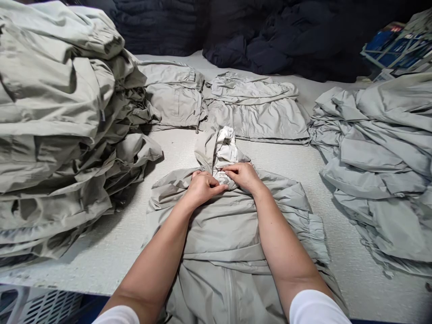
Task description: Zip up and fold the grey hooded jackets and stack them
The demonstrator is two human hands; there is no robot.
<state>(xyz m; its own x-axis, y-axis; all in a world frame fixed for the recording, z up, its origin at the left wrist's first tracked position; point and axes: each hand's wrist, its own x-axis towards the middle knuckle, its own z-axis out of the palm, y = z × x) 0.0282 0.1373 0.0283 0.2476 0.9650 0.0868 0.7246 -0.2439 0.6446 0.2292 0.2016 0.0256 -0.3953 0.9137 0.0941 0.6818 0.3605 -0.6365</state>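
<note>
So the jacket [219, 229] I've got up on my feed is plain light grey with a whiter patch inside the hood [227, 146]. The left pile [50, 112] looks a warmer, slightly greenish grey, and the right pile [388, 157] reads cooler. Table's [280, 157] off-white, the cloth stacks [158, 27] at the back are super dark navy, and the sleeves [313, 308] are white.

Matt, creased grey cloth jacket [222, 229]; pale, slightly textured tabletop [276, 157]; plastic basket [50, 307].
</note>
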